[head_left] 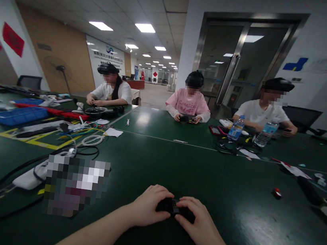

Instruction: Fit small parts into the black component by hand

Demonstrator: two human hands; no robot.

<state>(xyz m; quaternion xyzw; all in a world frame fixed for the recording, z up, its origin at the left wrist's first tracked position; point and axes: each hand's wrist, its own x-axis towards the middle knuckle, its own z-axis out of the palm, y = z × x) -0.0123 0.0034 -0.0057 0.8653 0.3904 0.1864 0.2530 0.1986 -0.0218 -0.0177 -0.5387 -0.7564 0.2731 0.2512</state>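
Between my two hands is a small black device (174, 206), its kind not clear from here; part of it is covered by my fingers. My left hand (150, 204) is closed round its left end, thumb at the near side and fingers over the far side. Its right end is gripped by my right hand (195, 222) in the same way. A short lighter section shows in the middle, between the fingertips. Both hands are low over the dark green table (133, 166).
On the left lie a white power strip (31, 175), cables (91, 141), a blue tray (21, 116) and a blurred-out item (76, 187). Two water bottles (236, 128) stand at the far right; a small red-and-black object (277, 193) lies nearer. Several people (188, 101) sit across the table.
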